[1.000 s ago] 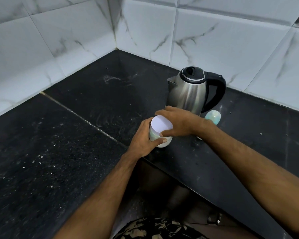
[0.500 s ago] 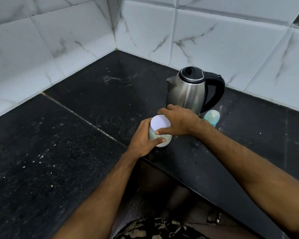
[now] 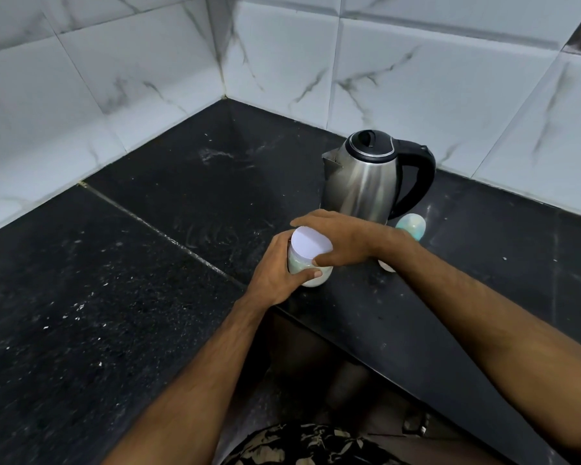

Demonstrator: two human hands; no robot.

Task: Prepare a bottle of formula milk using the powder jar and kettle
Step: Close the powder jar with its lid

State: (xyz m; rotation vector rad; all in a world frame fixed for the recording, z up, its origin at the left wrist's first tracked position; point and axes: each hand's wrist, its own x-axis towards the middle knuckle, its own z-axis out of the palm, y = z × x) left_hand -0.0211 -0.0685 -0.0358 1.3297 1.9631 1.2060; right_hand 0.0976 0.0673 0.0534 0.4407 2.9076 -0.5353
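Nearest, the left hand (image 3: pixel 275 273) wraps the jar (image 3: pixel 307 263) near the counter (image 3: pixel 114 297) edge, steadying it. The right hand (image 3: pixel 339 239) closes over the white lid (image 3: pixel 311 245) — probably to unscrew it. Behind stands the kettle (image 3: pixel 366 182), lid shut, and beside it the bottle (image 3: pixel 411 224) — mostly hidden by the wrist.
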